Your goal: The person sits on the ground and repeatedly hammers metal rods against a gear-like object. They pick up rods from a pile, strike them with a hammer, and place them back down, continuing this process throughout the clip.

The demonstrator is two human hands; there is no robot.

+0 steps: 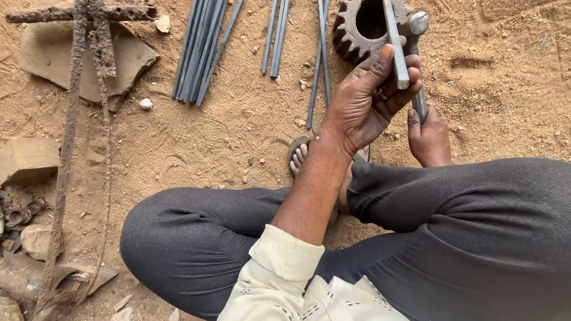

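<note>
I sit cross-legged on sandy ground. My left hand (363, 101), a ring on one finger, is closed around a flat grey metal strip (396, 50) and holds it upright over a rusty toothed gear (357, 30) lying on the sand. My right hand (429, 138) reaches out past my right knee and grips the handle of a steel hammer (418, 24). The hammer's head is raised beside the top of the strip, close to the gear's right edge. The strip's lower end is hidden behind my fingers.
Bundles of thin grey metal rods (202, 47) lie on the sand at the top, with more rods (276, 35) to their right. A rusty welded iron bar (74, 95) lies over flat stones (53, 56) on the left. Scrap (24, 279) sits bottom left. My sandalled foot (299, 156) rests below the gear.
</note>
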